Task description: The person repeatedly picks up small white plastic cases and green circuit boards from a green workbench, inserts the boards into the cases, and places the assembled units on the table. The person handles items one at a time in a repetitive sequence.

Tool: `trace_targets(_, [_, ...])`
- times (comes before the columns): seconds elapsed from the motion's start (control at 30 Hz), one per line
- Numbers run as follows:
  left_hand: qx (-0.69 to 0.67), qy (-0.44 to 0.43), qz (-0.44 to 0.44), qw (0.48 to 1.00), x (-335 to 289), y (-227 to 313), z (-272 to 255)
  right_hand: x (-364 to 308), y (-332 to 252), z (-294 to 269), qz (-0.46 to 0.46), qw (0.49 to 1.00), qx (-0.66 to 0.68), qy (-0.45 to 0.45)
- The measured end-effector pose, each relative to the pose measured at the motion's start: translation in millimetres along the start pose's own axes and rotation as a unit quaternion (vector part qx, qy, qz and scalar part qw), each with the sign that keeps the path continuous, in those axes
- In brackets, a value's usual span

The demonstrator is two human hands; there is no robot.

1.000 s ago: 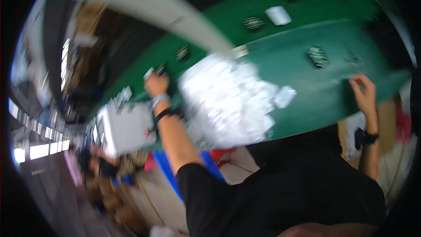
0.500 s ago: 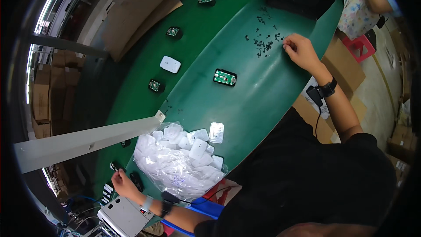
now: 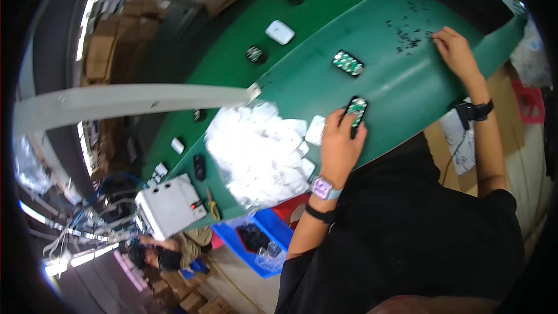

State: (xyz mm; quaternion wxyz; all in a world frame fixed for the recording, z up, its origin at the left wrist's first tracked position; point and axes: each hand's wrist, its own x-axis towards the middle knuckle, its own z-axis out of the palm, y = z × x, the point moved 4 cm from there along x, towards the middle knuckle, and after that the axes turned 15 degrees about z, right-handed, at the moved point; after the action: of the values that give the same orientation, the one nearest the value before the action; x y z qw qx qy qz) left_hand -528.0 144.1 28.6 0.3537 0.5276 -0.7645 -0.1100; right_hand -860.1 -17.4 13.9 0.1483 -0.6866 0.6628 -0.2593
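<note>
Near the front edge of the tabletop, the left hand is gripping a black-cased circuit board, protruding past its fingertips; beside dark screws, the right hand is holding its fingers bunched, contents unclear.

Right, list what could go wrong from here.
1. The left hand grips a black-cased green board with its circuitry exposed, so stray finger pressure might harm components.
2. Small dark parts lie loose beside the right hand; a careless brush could scatter them.
3. The bag of white covers sits near the table's front edge, so a nudge might tip some off.
</note>
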Motion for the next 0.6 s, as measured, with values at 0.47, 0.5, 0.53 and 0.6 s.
trace_targets(0.47, [0.130,-0.083,-0.042,0.987,-35.2,-31.0,-44.2,-12.3,-14.3,-6.7,0.001,0.996,0.055,-0.064])
trace_targets(0.5, [0.121,-0.090,-0.035,0.988,-34.3,-31.6,-43.2,-21.3,-23.8,-10.6,-0.003,0.995,0.080,-0.067])
trace_targets(0.53, [0.118,-0.076,-0.036,0.989,-33.5,-31.3,-44.1,-31.2,-34.3,-14.1,-0.007,0.992,0.104,-0.070])
trace_targets(0.6, [0.111,-0.049,-0.035,0.992,-31.4,-29.2,-46.6,-53.1,-65.5,-18.2,-0.047,0.982,0.163,-0.088])
